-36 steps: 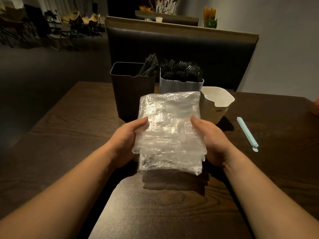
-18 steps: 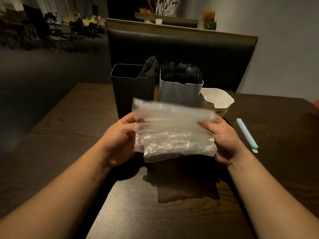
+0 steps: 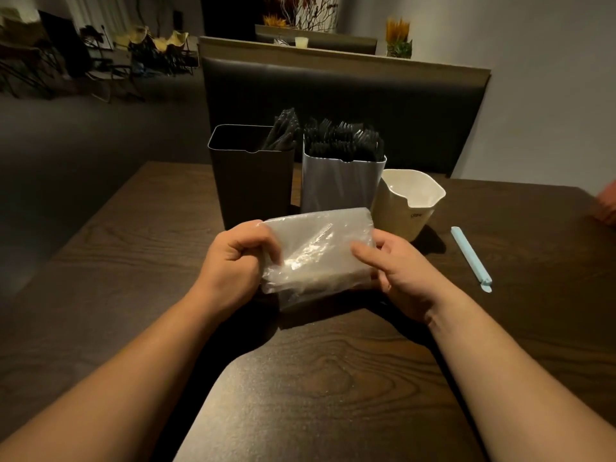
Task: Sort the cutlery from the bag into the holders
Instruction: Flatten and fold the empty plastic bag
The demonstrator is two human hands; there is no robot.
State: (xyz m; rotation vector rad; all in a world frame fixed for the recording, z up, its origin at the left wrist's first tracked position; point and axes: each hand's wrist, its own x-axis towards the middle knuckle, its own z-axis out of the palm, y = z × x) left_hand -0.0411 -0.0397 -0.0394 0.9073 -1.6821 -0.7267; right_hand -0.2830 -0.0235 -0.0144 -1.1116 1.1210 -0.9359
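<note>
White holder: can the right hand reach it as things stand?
Probably yes. The white holder stands just beyond the right hand with nothing between them. But that hand holds the bag, so it must let go first.

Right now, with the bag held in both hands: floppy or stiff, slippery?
Probably floppy film: the bag bunches where the left hand grips its edge. Likely slippery, since the plastic is glossy with bright glints. The packed contents seem to give it a blocky shape, so it may sag less than an empty one; the right hand holds the other end.
</note>
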